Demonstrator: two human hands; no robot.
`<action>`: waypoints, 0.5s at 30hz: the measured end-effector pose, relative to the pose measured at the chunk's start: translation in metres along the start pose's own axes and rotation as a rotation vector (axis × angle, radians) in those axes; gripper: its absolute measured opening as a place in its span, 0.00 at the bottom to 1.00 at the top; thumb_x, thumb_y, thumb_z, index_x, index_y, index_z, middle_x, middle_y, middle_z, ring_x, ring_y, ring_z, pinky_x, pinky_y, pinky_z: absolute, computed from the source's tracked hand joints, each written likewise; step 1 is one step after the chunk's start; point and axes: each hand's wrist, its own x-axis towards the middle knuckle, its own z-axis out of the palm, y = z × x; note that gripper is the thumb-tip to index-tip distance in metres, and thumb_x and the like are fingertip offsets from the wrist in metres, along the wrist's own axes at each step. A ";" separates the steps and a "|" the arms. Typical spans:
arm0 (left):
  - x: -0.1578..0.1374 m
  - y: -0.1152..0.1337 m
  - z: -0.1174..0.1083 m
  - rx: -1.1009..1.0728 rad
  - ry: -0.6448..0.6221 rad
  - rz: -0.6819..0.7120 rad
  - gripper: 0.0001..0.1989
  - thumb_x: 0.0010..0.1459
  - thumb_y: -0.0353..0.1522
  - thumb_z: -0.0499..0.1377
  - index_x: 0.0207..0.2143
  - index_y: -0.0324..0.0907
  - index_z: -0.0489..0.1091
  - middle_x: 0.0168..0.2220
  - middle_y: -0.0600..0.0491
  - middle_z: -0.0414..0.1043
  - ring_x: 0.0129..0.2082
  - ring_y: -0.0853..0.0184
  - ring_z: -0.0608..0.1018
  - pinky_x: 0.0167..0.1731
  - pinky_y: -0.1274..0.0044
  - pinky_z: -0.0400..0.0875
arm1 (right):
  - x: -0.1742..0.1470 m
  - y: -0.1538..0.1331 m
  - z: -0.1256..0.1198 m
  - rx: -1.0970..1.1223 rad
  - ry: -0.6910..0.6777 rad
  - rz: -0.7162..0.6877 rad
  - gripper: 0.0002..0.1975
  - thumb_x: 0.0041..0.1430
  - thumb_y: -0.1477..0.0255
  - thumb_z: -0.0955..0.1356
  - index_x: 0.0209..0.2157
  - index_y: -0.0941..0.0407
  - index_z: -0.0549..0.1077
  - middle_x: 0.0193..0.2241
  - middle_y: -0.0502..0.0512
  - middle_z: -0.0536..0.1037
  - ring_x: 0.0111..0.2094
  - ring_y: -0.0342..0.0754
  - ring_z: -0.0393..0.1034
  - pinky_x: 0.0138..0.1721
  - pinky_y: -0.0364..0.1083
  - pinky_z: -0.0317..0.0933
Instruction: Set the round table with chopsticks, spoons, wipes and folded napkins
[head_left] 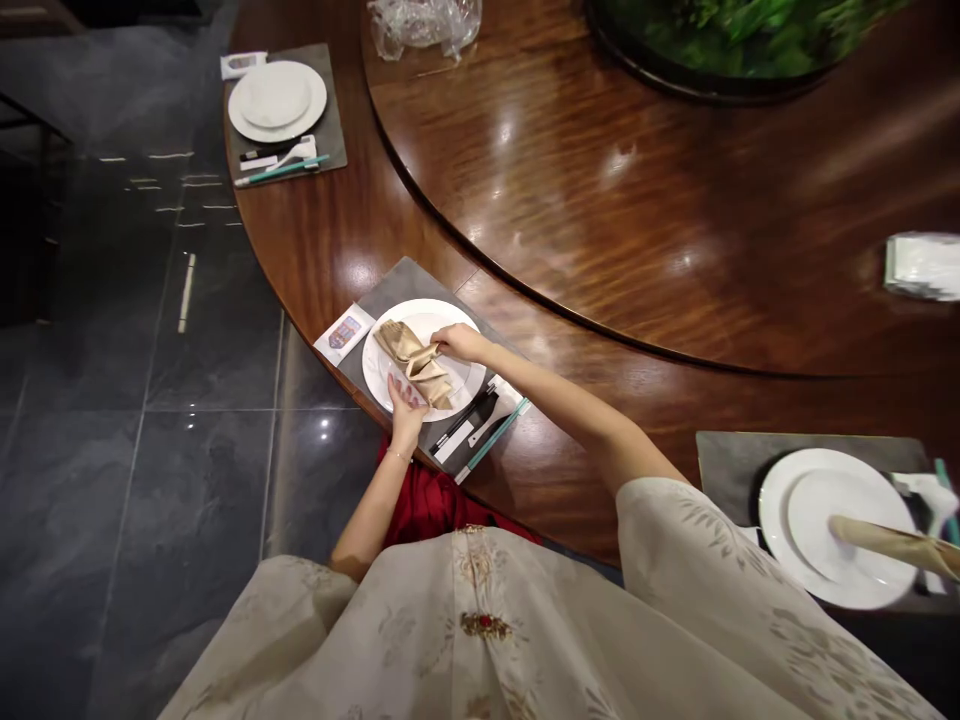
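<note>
A gold cloth napkin [405, 350], gathered at its middle with a fold or band, lies across stacked white plates [472, 380]. My right hand [459, 343] pinches the napkin near its middle from the right. At the near left side, my left hand [406, 408] rests against the napkin and the plate rim with fingers spread. Under the plates is a grey placemat [405, 275]. A white wrapped packet [344, 333] lies to their left. To the right are a white spoon [487, 425] and teal-and-white chopsticks [491, 440].
Another setting with white plates [277, 100] is at upper left. At right, a rolled gold napkin [892, 545] stands on plates [776, 510]. The wooden turntable [600, 230] carries crumpled clear plastic [427, 25], green foliage [772, 35] and a white stack [926, 266].
</note>
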 end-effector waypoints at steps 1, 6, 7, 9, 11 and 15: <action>-0.007 -0.003 0.003 -0.058 -0.012 -0.105 0.49 0.53 0.18 0.51 0.62 0.50 0.17 0.64 0.34 0.43 0.61 0.61 0.62 0.52 0.67 0.67 | 0.001 0.001 0.001 0.003 0.006 -0.010 0.13 0.56 0.76 0.62 0.40 0.59 0.75 0.37 0.58 0.77 0.38 0.45 0.68 0.39 0.40 0.52; -0.018 -0.006 0.012 -0.262 -0.009 -0.339 0.43 0.52 0.16 0.45 0.64 0.49 0.27 0.62 0.39 0.52 0.60 0.63 0.63 0.53 0.67 0.67 | 0.001 0.001 0.001 0.013 0.026 -0.017 0.12 0.56 0.76 0.63 0.40 0.60 0.75 0.38 0.59 0.77 0.39 0.46 0.68 0.40 0.40 0.52; -0.018 -0.003 0.012 -0.244 -0.010 -0.338 0.43 0.52 0.16 0.45 0.65 0.48 0.29 0.62 0.39 0.53 0.60 0.63 0.64 0.53 0.67 0.67 | 0.000 0.000 0.000 0.031 0.036 -0.017 0.13 0.56 0.77 0.63 0.41 0.60 0.75 0.39 0.59 0.77 0.40 0.46 0.68 0.40 0.40 0.53; -0.021 0.008 0.009 -0.151 0.065 -0.290 0.40 0.52 0.17 0.44 0.65 0.46 0.33 0.61 0.38 0.54 0.59 0.62 0.65 0.53 0.66 0.67 | -0.007 0.000 -0.006 0.107 0.079 -0.008 0.16 0.55 0.77 0.64 0.46 0.60 0.73 0.42 0.59 0.76 0.40 0.46 0.68 0.42 0.40 0.54; -0.032 0.028 0.008 -0.010 0.221 -0.127 0.36 0.54 0.20 0.45 0.64 0.44 0.38 0.62 0.39 0.52 0.60 0.61 0.62 0.55 0.65 0.65 | -0.024 0.006 -0.015 0.252 0.186 0.079 0.19 0.54 0.76 0.66 0.49 0.59 0.71 0.46 0.58 0.74 0.39 0.44 0.69 0.44 0.40 0.55; -0.065 0.090 0.029 0.079 0.214 0.263 0.26 0.58 0.27 0.47 0.60 0.44 0.51 0.59 0.43 0.56 0.59 0.62 0.64 0.56 0.66 0.64 | -0.107 0.047 -0.034 0.520 0.557 0.574 0.14 0.59 0.73 0.61 0.45 0.61 0.70 0.43 0.60 0.75 0.43 0.43 0.67 0.46 0.39 0.57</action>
